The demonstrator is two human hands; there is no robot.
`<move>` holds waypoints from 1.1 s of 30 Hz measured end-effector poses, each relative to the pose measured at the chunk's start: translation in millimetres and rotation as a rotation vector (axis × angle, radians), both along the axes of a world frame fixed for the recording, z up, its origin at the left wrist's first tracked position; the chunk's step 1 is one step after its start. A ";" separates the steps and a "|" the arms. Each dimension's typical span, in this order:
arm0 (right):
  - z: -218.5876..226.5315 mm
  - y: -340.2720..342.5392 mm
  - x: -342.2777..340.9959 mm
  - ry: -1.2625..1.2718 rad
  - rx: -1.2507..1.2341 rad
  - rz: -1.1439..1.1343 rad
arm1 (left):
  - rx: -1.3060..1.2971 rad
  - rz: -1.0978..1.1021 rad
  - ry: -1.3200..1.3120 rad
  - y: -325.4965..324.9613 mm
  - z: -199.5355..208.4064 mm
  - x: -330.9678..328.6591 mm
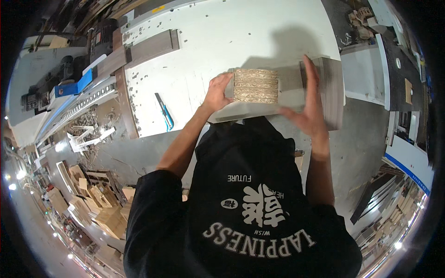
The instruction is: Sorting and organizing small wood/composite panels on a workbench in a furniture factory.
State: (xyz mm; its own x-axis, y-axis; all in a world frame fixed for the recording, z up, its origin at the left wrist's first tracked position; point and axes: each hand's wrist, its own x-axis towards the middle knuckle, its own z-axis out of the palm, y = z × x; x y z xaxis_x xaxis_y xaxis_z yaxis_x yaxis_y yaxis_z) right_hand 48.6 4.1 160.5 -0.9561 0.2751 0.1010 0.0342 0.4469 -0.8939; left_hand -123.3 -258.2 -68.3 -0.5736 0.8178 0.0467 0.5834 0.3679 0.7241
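Note:
In front of me a stack of particleboard pieces shows its rough tan edges, layered one on another. My left hand is at the stack's left side, fingers and thumb pressed to its two left corners. Off the stack's right side is my right hand, open, with the thumb stretched toward the stack and the fingers pointing away from me. It is slightly blurred and holds nothing. Beyond its fingers, to the right, lies a pile of thin grey-brown boards. Grey surface shows under and around the particleboard stack.
A blue utility knife lies on the white tabletop left of my left hand. Long grey-brown boards rest at the table's far left. Dark chips are scattered there. Cardboard boxes stand on the floor at the lower left.

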 end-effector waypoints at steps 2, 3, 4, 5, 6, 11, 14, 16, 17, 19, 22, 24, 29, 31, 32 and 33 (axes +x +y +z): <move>30.5 -37.8 -24.7 -0.062 0.623 0.081 | -0.022 0.021 -0.040 1.1 -8.7 -0.2; 29.2 -53.3 -35.2 -0.061 0.628 0.074 | -0.018 0.014 -0.036 4.7 -10.8 -1.1; 23.8 -68.0 -44.6 -0.066 0.646 0.104 | -0.012 0.000 -0.055 7.2 -12.6 -0.8; 16.3 -75.4 -50.5 -0.067 0.664 0.142 | -0.008 -0.006 -0.071 7.8 -13.6 -0.6; 3.1 -79.0 -54.7 -0.058 0.663 0.154 | -0.010 0.008 -0.067 4.8 -15.3 -1.2; -24.1 -81.6 -63.0 -0.139 0.848 0.136 | -0.059 0.042 0.047 -0.5 -7.5 0.7; -22.9 -81.1 -60.5 -0.114 0.864 0.128 | -0.211 0.137 0.128 -32.8 10.7 5.0; -21.8 -78.9 -64.6 -0.131 0.860 0.130 | -0.152 0.556 0.247 -87.1 -13.9 7.5; -24.2 -78.5 -63.0 -0.122 0.878 0.130 | -0.236 0.809 0.253 -113.9 -5.7 10.9; -23.8 -80.4 -61.6 -0.113 0.891 0.126 | -0.645 1.175 0.292 -172.6 -17.4 11.9; -22.6 -80.1 -60.8 -0.101 0.920 0.131 | -0.832 1.292 0.009 -232.6 -38.5 17.7; -25.1 -78.6 -60.8 -0.110 0.950 0.136 | -0.793 1.279 -0.113 -232.4 -38.1 15.0; -25.2 -77.6 -62.1 -0.100 0.947 0.138 | -0.673 1.030 -0.165 -218.4 -38.7 4.3; -25.6 -78.4 -62.9 -0.082 0.943 0.143 | -0.640 1.056 -0.160 -213.8 -38.1 3.2; -26.0 -79.9 -61.1 -0.082 0.953 0.126 | -0.596 1.045 -0.191 -208.5 -36.5 3.2; -25.9 -80.3 -60.7 -0.083 0.963 0.110 | -0.551 1.035 -0.222 -202.5 -35.2 3.6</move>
State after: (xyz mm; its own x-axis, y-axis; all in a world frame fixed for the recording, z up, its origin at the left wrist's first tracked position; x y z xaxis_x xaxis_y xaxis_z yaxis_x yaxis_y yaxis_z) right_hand -12.1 -76.3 134.6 -0.9857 0.0183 0.1675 -0.0054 0.9901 -0.1401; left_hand -119.7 -460.7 -103.5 -0.9234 -0.1590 -0.3493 -0.2914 0.8828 0.3684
